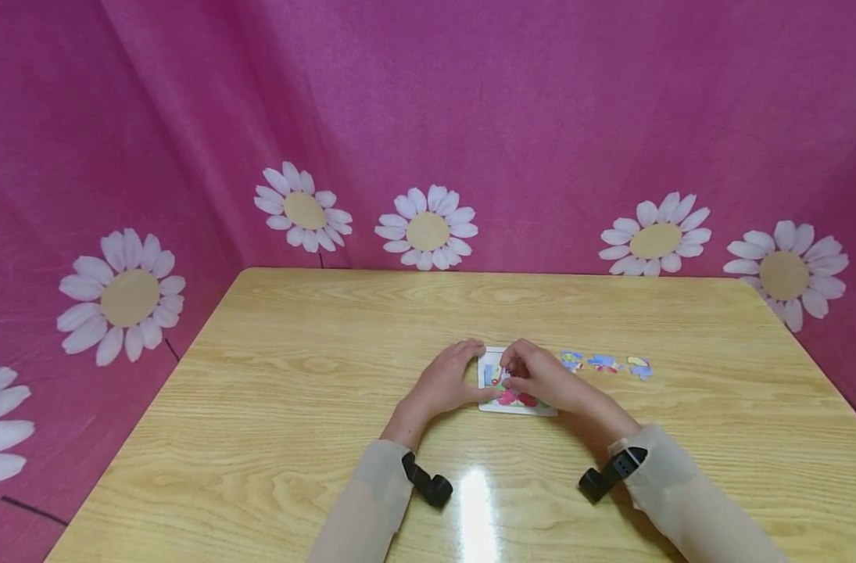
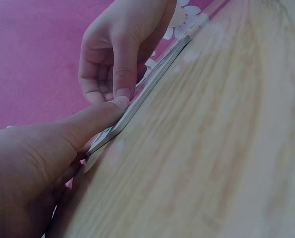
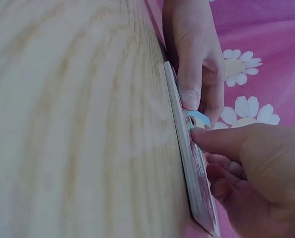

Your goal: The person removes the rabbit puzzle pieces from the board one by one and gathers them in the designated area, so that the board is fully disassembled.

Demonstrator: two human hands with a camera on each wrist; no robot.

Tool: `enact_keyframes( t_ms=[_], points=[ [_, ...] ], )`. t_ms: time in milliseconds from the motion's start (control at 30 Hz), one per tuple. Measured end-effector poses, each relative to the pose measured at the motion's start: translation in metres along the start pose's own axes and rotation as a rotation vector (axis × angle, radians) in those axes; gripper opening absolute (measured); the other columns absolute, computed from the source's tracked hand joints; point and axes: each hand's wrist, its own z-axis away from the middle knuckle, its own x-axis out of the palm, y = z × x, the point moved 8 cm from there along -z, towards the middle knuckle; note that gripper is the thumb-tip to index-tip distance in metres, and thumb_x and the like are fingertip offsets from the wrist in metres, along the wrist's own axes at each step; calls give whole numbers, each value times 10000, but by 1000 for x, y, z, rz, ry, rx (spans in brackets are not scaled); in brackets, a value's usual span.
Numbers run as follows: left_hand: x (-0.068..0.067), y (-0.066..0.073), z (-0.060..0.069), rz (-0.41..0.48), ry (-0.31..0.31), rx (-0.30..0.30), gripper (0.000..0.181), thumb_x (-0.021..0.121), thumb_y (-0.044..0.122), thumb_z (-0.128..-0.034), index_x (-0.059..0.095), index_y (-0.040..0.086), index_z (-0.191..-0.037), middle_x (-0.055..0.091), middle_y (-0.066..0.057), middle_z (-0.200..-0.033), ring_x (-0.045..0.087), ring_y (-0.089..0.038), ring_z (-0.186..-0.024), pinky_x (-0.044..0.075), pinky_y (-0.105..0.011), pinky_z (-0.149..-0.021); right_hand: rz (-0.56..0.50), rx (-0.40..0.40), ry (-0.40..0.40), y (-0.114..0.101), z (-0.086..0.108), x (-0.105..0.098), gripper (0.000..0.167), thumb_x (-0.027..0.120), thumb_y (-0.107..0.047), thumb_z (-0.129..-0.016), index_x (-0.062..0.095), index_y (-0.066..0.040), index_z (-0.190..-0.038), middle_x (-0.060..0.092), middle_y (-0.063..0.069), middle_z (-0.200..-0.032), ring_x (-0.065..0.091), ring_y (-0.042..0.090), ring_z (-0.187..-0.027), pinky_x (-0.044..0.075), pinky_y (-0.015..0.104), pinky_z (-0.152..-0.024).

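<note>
A small jigsaw puzzle board (image 1: pixel 493 407) with a pale border and a colourful picture lies flat on the table. My left hand (image 1: pixel 447 381) spans its left side, the thumb resting on the board and the fingers stretched along the far left corner. Over the middle of the board, my right hand (image 1: pixel 542 377) has thumb and fingertips close together, pinching a small puzzle piece, largely hidden by the hand. The right wrist view shows a light-blue puzzle piece (image 3: pixel 199 118) tilted up between the two thumbs. Both thumb tips nearly meet in the left wrist view.
Right of the board lie three loose puzzle pieces in a row: one (image 1: pixel 571 360) beside the right hand, another (image 1: pixel 603 363) in the middle, and a yellow-and-blue one (image 1: pixel 640 367) farthest right. A pink curtain (image 1: pixel 512 141) with white daisies stands behind the wooden table (image 1: pixel 315 375).
</note>
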Motion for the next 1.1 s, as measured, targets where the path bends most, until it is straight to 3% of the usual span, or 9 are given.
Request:
enact_keyframes(
  t_ms=[433, 733, 1100],
  points=[
    [-2, 3, -1, 9, 8, 4, 784, 737, 517, -820, 467, 137, -1450, 413, -2, -1553, 335, -201, -1473, 317, -401, -1209, 0, -88, 36, -12, 3, -3, 85, 595, 39, -927, 578, -13, -993, 634, 48, -824, 535, 30, -717, 496, 175, -636],
    [1, 2, 0, 8, -3, -1, 783, 735, 522, -820, 466, 147, -1452, 408, -2, -1557, 326, -205, -1478, 310, -408, -1212, -41, -90, 104, -12, 7, -10, 77, 620, 30, -915, 608, -9, -980, 646, 75, -845, 569, 47, -752, 516, 186, -655],
    [0, 2, 1, 2, -6, -7, 800, 735, 532, -815, 458, 149, -1461, 402, 4, -1561, 321, -200, -1481, 301, -397, -1217, -38, -31, 154, 5, 27, -27, 110, 620, 18, -916, 602, -22, -1017, 633, 47, -852, 536, 24, -758, 509, 174, -665]
  ],
)
